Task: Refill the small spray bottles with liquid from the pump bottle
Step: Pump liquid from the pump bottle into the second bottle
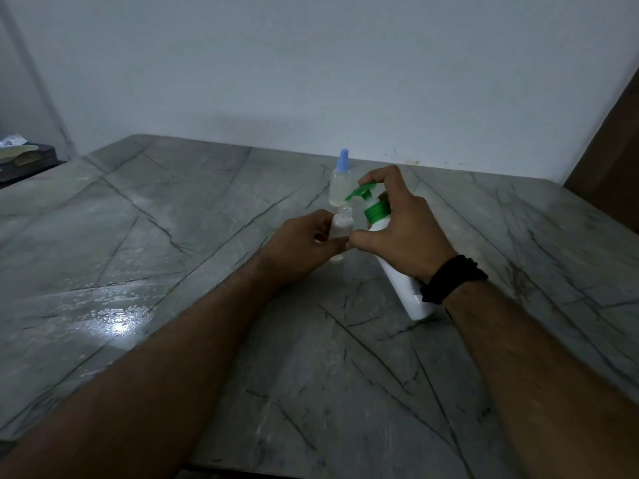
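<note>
- The small open bottle, clear and uncapped, is held upright over the middle of the table; its threaded neck is seen bare, while most of its body is covered by fingers, so its liquid level cannot be judged.
- It is pinched by the left hand, with the fingers curled round its sides.
- The pump bottle is white with a green collar and a green pump head; it is tilted, its nozzle brought just above the small bottle's mouth and its base close to the table, though contact there cannot be told.
- Its upper body is hidden by the right hand, which is wrapped round it just below the collar, with one finger laid over the pump head.
- Whether liquid is coming from the nozzle cannot be made out in the dim light.
- A black band is worn on the right wrist, and part of the white bottle is covered by it.
- A second small bottle, clear with a pale blue spray cap, stands upright just behind the hands; its lower part is partly blocked by the pump nozzle.
- The table is grey stone with dark veins, and a glare patch is seen at its left.
- A dark box with unclear contents is cut off at the left edge.
</note>
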Motion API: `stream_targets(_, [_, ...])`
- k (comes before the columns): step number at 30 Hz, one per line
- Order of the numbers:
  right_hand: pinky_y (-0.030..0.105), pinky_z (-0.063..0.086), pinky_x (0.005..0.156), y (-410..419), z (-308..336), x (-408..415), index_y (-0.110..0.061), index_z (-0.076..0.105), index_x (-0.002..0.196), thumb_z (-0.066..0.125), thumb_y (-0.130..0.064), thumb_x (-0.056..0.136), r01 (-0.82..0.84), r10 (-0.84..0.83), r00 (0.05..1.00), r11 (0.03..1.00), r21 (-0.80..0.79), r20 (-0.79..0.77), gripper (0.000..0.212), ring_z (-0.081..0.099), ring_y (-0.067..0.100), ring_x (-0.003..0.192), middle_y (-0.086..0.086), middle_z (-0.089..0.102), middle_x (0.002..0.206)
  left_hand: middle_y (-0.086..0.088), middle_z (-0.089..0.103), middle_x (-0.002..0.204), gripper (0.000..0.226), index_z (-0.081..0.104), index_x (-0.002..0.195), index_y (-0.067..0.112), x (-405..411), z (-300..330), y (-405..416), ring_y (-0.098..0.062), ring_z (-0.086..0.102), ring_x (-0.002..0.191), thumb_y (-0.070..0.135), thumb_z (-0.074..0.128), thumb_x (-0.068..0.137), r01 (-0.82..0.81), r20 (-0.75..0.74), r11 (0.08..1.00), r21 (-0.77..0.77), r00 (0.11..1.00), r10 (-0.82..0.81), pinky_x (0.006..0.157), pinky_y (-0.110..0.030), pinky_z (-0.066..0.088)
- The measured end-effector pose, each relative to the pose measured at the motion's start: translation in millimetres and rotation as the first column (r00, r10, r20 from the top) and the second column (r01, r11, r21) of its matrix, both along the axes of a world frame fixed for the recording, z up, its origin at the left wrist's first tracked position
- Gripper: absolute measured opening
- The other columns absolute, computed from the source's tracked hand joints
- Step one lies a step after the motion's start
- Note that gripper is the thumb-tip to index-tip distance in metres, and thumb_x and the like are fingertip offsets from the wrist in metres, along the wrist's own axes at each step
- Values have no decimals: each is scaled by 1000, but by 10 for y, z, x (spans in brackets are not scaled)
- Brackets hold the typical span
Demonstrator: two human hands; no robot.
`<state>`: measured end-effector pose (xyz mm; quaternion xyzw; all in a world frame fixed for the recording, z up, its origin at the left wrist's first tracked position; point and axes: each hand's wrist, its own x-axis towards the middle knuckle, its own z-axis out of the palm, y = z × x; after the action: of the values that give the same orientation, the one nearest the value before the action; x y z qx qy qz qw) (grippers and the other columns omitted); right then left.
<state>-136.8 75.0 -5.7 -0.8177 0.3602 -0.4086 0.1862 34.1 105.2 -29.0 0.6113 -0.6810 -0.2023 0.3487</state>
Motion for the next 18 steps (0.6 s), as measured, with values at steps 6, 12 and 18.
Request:
stream_targets(6, [9, 40, 55, -18, 9, 3, -23, 43, 114, 85, -22, 65, -2, 2, 1000, 1000, 6, -6, 65, 58, 2, 66, -15, 59, 85, -1, 65, 123, 46, 58, 126, 18, 14, -8, -11, -14, 60, 108, 40, 66, 87, 1, -3, 1000, -12, 1000, -1, 96, -33, 48])
stream_targets(12, [16, 42, 59, -17, 2, -5, -25, 43, 116, 84, -24, 66, 16, -16, 1000, 1000, 0, 7, 65, 60, 3, 69, -16, 59, 87, 0, 65, 122, 46, 58, 125, 19, 10, -15, -23, -13, 60, 107, 42, 66, 85, -3, 0, 1000, -5, 1000, 3, 89, -26, 44])
stream_targets(18, [9, 43, 56, -31, 6, -2, -26, 43, 116, 85, -23, 64, 9, -9, 1000, 1000, 6, 3, 67, 60, -1, 67, -16, 60, 87, 0, 65, 121, 47, 58, 126, 18, 15, -19, -31, -14, 60, 107, 42, 66, 86, 2, 6, 1000, -7, 1000, -2, 92, -30, 47])
